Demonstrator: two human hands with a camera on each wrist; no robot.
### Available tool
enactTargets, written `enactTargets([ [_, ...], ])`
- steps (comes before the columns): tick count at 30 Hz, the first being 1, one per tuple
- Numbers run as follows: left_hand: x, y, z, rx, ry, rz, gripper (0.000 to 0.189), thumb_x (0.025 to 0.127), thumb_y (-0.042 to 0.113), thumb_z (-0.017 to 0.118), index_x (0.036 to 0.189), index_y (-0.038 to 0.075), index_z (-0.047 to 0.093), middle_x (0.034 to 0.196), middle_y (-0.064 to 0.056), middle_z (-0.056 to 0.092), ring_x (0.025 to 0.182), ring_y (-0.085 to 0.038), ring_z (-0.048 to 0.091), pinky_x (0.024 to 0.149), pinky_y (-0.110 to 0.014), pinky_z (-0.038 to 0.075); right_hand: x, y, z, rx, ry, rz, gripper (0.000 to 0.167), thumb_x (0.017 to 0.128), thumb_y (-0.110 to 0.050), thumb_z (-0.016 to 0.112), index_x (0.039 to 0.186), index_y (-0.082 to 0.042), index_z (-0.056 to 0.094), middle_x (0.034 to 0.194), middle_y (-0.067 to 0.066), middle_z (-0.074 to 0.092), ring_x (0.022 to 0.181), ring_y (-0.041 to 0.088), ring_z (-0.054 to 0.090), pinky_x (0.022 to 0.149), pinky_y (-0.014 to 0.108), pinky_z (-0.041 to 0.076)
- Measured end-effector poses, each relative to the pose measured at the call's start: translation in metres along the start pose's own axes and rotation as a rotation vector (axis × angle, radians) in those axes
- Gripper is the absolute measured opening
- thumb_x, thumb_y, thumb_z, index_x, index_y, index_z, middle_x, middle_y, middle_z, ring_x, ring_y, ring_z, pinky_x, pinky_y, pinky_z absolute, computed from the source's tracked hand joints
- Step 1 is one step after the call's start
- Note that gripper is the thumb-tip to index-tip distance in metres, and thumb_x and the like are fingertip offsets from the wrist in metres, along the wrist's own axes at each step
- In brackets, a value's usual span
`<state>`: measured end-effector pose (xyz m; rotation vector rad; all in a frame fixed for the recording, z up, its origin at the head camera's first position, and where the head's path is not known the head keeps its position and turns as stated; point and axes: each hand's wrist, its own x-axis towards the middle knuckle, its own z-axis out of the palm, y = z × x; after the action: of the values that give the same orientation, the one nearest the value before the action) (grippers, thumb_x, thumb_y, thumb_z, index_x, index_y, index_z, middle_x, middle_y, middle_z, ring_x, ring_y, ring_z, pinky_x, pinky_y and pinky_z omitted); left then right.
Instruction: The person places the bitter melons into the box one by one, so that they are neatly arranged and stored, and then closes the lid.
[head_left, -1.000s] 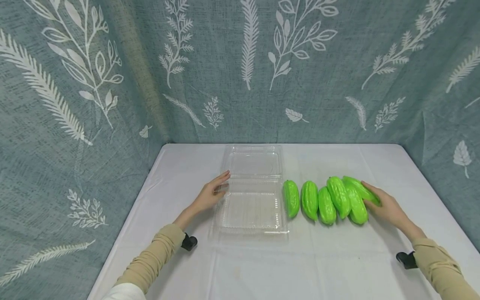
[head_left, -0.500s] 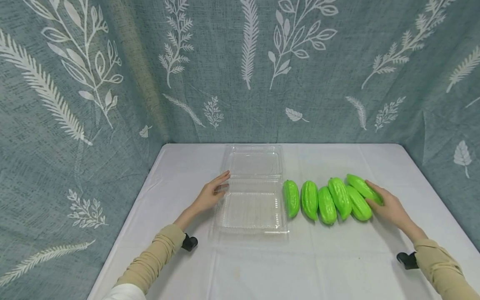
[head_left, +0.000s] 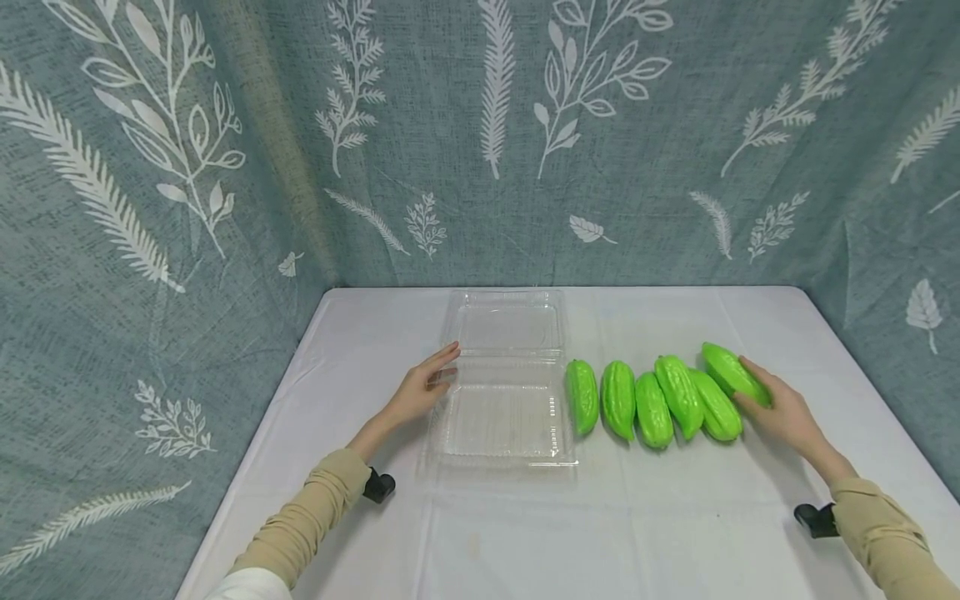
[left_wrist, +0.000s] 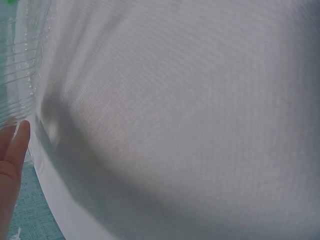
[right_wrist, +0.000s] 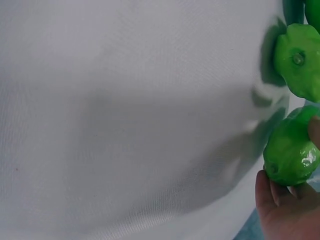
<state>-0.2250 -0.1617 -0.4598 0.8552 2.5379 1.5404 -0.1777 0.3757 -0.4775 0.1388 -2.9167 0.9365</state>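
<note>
In the head view my right hand grips a glossy green bitter melon at the right end of a row. The right wrist view shows the thumb on one side of this bitter melon and fingertips at its other side. Several more bitter melons lie to its left on the table. My left hand rests at the left edge of a clear plastic clamshell container, its fingers extended. In the left wrist view a fingertip of that hand is right at the container's ribbed wall.
The container's lid lies folded back toward the rear of the table. A white cloth covers the table. Patterned blue-green curtains hang behind and at both sides. The leftmost bitter melon lies close beside the container.
My right hand has moved the outermost bitter melon right and slightly back, away from the row. The neighbouring bitter melon has shifted a little and now shows more fully. My left hand stays put.
</note>
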Motion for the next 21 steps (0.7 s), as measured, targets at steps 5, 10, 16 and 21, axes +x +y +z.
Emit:
enactTargets([
  [5, 0.0004, -0.0004, -0.0002, -0.010, -0.006, -0.001, 0.052, 0.084, -0.021, 0.044, 0.135, -0.021, 0.034, 0.148, -0.035, 0.025, 0.118, -0.053, 0.049, 0.098, -0.053, 0.045, 0.0006, -0.0007, -0.0028, 0.016, 0.006, 0.007, 0.062, 0.098, -0.023, 0.051, 0.146, 0.004, 0.025, 0.139, 0.041, 0.032, 0.123, 0.062, 0.031, 0.098, 0.073, 0.028],
  [10, 0.0003, -0.0002, -0.0004, -0.011, -0.007, -0.010, 0.052, 0.084, -0.020, 0.044, 0.135, -0.019, 0.035, 0.148, -0.034, 0.025, 0.119, -0.052, 0.049, 0.100, -0.054, 0.043, 0.0024, -0.0001, -0.0042, 0.028, 0.006, 0.026, 0.063, 0.098, -0.025, 0.050, 0.147, 0.004, 0.023, 0.141, 0.041, 0.030, 0.124, 0.062, 0.029, 0.098, 0.073, 0.028],
  [16, 0.0004, 0.0013, -0.0006, 0.008, -0.002, -0.013, 0.052, 0.085, -0.019, 0.045, 0.135, -0.018, 0.036, 0.149, -0.033, 0.026, 0.118, -0.052, 0.050, 0.102, -0.055, 0.040, 0.0064, -0.0043, -0.0055, 0.027, 0.002, 0.081, 0.066, 0.098, -0.029, 0.049, 0.148, 0.003, 0.020, 0.142, 0.041, 0.028, 0.124, 0.062, 0.030, 0.096, 0.073, 0.031],
  [21, 0.0003, 0.0021, -0.0008, 0.008, -0.004, -0.025, 0.052, 0.085, -0.019, 0.045, 0.136, -0.017, 0.036, 0.149, -0.032, 0.026, 0.119, -0.051, 0.050, 0.101, -0.054, 0.042, 0.0080, -0.0092, -0.0067, 0.023, 0.022, 0.102, 0.066, 0.099, -0.030, 0.047, 0.148, 0.005, 0.019, 0.141, 0.042, 0.029, 0.120, 0.060, 0.036, 0.093, 0.069, 0.037],
])
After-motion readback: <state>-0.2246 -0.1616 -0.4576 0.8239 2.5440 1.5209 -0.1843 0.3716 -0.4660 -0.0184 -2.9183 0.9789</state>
